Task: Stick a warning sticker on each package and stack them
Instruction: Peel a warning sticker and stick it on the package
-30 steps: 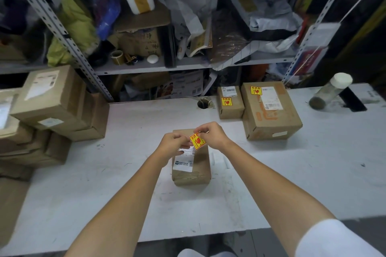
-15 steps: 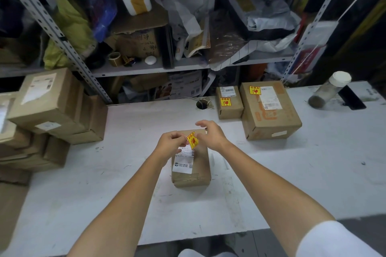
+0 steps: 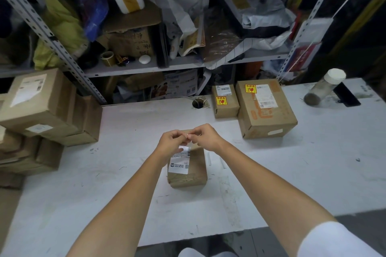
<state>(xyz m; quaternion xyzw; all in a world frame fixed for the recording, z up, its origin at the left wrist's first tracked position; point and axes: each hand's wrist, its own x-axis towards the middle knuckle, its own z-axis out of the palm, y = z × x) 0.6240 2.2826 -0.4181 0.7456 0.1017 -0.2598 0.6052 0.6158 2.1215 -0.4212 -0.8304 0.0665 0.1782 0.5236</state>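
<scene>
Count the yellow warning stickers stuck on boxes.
2: one on the small box at the back, one on the larger box beside it. Another may hide between left hand and right hand.

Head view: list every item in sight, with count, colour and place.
package: one, brown with a white label, table centre, under the hands
small package: one, brown, yellow-labelled, far side of the table
large package: one, brown, yellow-labelled, just right of the small package
stacked boxes: several, brown, left edge
jar: one, clear with a white cap, far right
table: one, white
shelf: one, grey metal, behind the table, cluttered
sticker: one, only a pale sliver shows, between the hands
left hand: fingers pinch the sticker above the package's far end
right hand: fingers pinch it too
</scene>
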